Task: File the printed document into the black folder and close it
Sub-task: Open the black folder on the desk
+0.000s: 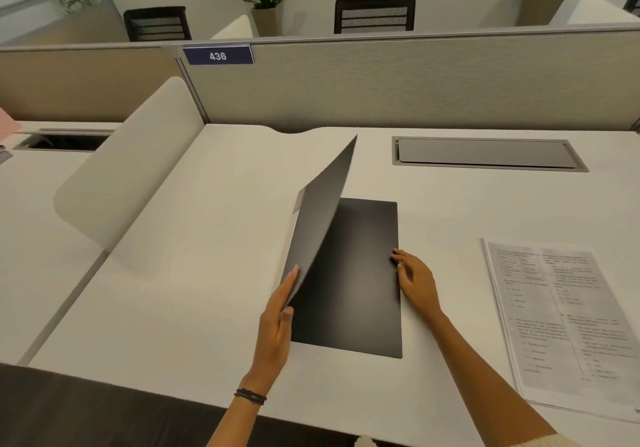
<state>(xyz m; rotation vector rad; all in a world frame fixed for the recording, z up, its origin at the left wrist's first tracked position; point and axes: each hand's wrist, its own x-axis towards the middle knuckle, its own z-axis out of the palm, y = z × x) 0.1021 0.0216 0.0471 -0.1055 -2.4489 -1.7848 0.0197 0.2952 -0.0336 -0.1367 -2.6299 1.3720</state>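
Note:
The black folder [360,280] lies in the middle of the white desk, its back half flat. Its front cover [323,218] stands lifted and tilted up toward the left. My left hand [277,322] grips the lower edge of that raised cover, thumb inside and fingers outside. My right hand [414,282] rests with its fingertips on the right edge of the flat half, pressing it down. The printed document [557,322], a stapled sheet set with two text columns, lies flat on the desk to the right, apart from both hands.
A curved white divider [128,176] stands at the left. A closed grey cable hatch [485,153] sits behind the folder at right, an open one [62,141] at far left. A beige partition [415,82] bounds the desk's back; the front edge [138,382] is near me.

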